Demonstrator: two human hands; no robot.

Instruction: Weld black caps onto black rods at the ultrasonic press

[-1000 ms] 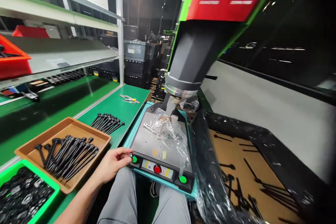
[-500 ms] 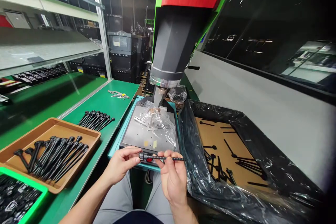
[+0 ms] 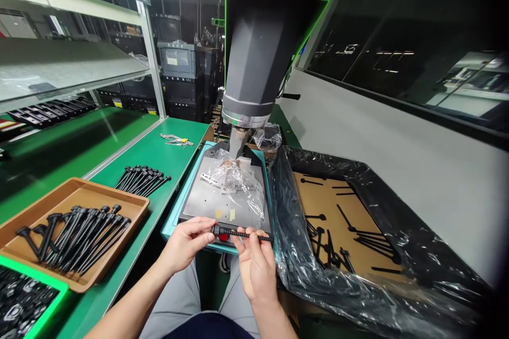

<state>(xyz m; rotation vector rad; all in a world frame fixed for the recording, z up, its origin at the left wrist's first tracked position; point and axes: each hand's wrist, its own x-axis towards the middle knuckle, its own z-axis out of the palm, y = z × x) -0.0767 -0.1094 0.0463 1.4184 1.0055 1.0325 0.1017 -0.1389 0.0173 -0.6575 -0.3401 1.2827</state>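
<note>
A black ribbed rod with a thicker, knob-like head [image 3: 234, 233] lies level between my hands, just in front of the press plate. My left hand [image 3: 186, 243] pinches the head end between thumb and fingers. Farther along the shaft, my right hand [image 3: 257, 265] grips the rod with thumb and fingertips, palm turned up. The rod's thin tip sticks out a little to the right of that hand. Beneath the rod, a red button [image 3: 224, 237] shows in part on the machine's front.
A press head [image 3: 254, 53] stands over a metal plate [image 3: 199, 198] with clear plastic film [image 3: 246, 183]. To the left, a brown tray [image 3: 137, 198] holds similar rods; more rods [image 3: 141, 180] lie behind it. At right, a box lined with black plastic [image 3: 292, 265] contains scattered rods.
The view has shifted slightly. Both hands still hold the rod in nearly the same place; my right hand has moved a little left along with it.
</note>
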